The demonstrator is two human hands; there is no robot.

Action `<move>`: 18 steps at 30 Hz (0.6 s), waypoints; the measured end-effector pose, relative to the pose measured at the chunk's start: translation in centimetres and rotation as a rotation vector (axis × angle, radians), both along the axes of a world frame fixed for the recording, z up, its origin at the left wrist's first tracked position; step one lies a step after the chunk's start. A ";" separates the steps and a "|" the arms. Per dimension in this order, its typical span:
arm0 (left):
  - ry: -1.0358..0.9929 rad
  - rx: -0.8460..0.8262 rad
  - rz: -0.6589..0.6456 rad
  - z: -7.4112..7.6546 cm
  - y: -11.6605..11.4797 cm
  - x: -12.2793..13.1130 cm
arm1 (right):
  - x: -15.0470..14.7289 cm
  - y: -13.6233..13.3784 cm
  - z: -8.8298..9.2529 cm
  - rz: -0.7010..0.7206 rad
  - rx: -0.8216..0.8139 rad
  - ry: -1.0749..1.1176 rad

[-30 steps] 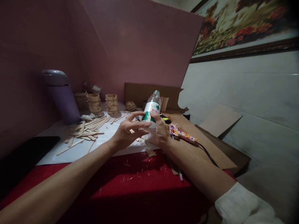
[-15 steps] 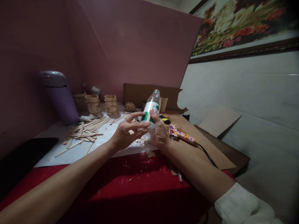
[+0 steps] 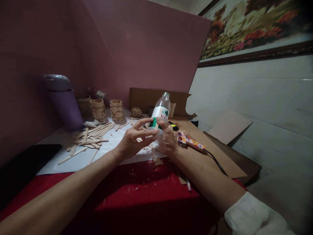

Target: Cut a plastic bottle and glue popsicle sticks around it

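Near a pink wall (image 3: 146, 52) and over a red bench (image 3: 110, 209), the head view shows a plastic bottle (image 3: 164, 103) held to the left of the flowery glue gun (image 3: 192, 142). It looks light, squashy and slippery, so its label (image 3: 157, 112) seems best for a soft hold. The right hand (image 3: 170, 138) has its grip closed low around it; the left hand (image 3: 132, 138) touches near its bottom, maybe pinching, but I can't tell.

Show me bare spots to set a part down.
Bare, but narrow: cardboard right of the glue gun and its cable; white paper between the stick pile and the red cloth.
Crowded: back left, with flask and cups; scraps dot the cloth this side of the bottle.
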State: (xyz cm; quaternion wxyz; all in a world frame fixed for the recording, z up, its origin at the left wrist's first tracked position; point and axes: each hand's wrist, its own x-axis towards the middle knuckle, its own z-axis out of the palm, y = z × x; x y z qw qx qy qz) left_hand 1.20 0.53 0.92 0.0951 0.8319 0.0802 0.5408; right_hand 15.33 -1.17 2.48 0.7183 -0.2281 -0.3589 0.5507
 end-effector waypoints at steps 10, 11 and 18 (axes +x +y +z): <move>0.020 -0.015 0.024 -0.3 -0.1 0.1 | 0.1 -0.2 -0.1 0.025 -0.088 0.006; 0.025 -0.010 0.027 -0.3 -0.1 0.1 | 0.1 -0.1 -0.1 0.043 -0.099 0.014; 0.020 0.053 0.066 -0.2 0.0 0.1 | 0.1 0.2 -0.1 0.034 -0.102 0.031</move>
